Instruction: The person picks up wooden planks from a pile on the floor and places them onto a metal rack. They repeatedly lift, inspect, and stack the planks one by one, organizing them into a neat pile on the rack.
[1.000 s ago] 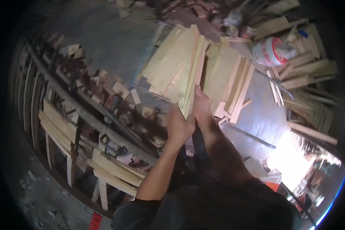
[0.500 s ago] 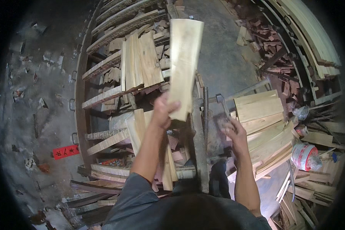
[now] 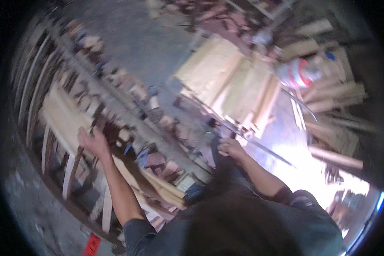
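At left of frame, my left grip (image 3: 94, 143) is by pale boards (image 3: 65, 116); near centre, my right grip (image 3: 231, 148) curls. Whether either grasps anything, I cannot tell.

"Where's the left hand (image 3: 94, 143)?"
"Left of the frame, left forearm (image 3: 120, 185) reaching up and leftward from bottom centre. Blur hides its exact grip."
"And the right hand (image 3: 231, 148)?"
"Just right of centre, fingers loosely curled, right forearm (image 3: 260, 173) slanting up-left. The hands are well apart."
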A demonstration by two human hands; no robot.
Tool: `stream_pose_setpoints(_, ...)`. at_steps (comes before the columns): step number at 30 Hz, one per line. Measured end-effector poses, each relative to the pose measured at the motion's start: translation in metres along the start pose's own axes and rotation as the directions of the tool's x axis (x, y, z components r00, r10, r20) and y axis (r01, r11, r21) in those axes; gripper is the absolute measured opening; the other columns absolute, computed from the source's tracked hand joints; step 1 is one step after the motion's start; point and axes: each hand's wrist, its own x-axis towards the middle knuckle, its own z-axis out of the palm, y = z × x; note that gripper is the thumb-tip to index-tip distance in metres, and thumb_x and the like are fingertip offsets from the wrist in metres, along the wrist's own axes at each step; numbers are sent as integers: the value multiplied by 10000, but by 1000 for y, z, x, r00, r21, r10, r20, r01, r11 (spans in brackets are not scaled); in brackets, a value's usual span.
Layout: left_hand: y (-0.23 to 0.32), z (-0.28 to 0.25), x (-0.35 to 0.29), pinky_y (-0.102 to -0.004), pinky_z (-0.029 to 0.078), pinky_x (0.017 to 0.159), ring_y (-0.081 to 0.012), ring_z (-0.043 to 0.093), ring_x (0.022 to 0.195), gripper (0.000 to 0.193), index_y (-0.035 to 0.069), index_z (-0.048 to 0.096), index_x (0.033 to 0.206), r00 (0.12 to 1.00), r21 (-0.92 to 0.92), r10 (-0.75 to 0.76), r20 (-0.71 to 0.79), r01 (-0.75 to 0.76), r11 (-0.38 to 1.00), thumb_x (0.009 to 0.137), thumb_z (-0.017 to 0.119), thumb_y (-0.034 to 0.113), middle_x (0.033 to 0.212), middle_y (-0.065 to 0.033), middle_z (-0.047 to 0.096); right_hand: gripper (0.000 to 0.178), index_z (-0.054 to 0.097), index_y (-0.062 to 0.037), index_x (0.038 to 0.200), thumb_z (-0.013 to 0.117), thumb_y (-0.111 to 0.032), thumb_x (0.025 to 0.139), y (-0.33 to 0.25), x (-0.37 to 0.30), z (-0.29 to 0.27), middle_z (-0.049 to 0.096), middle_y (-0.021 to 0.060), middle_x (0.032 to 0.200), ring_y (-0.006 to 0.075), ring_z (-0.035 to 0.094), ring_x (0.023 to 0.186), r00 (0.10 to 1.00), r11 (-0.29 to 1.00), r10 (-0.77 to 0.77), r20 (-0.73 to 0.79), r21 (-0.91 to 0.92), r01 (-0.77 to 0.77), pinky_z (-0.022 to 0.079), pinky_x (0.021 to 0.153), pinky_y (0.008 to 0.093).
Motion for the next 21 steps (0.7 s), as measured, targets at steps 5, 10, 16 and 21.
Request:
stream_pose_setpoints(5,185,24,-51,-464,346,1122,-374,492,1294,472,-35,580,1297,970,-463,191,148,-102,881,859,681,106,1357,-220,562,467,564,89,1224,677,-58,796,73,74,-90,599,30,801,114,534,684,929,956,-267,-256,-191,223,416,607,265)
stream_pose_setpoints(10,264,137,-101,-400,384,1097,-337,509,1303,553,-47,522,1363,664,-573,277,694,278,771,857,714,65,1398,-221,540,543,555,124,1245,727,-80,772,90,138,-169,660,87,890,172,635,843,779,995,4,-627,79,58,504,734,319)
stream_pose_setpoints(16,323,249,-137,-335,474,984,-255,548,1200,686,-102,381,1434,308,-416,280,909,642,644,869,727,76,1338,-227,552,921,303,53,1498,819,-199,779,41,169,-205,531,235,1380,301,536,1264,690,975,-51,-722,113,190,426,1064,356)
stream_pose_setpoints(21,282,354,-150,-379,534,891,-298,644,1051,770,-138,407,1372,406,-442,344,847,177,879,780,801,155,1208,-250,617,1087,311,48,1482,865,-386,653,17,199,-212,552,307,1322,380,539,1265,723,987,-134,-678,-153,40,441,1056,414)
